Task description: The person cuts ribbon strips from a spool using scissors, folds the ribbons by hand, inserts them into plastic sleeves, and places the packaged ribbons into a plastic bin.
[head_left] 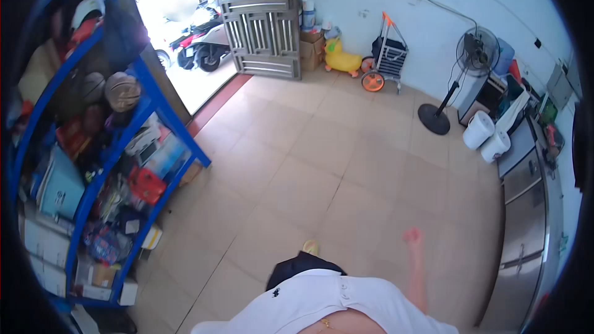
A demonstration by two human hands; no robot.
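Note:
My right hand hangs in front of me over the tiled floor, its fingers curled in and slightly blurred. I cannot make out anything held in it, and it touches nothing around it. My left hand does not show. Below are my white shirt, dark shorts and the tip of a yellowish shoe.
A blue shelf rack full of goods stands at the left. Ahead are an open door, a scooter, a yellow duck toy and a folding cart. At the right are a fan, white buckets and steel cabinets.

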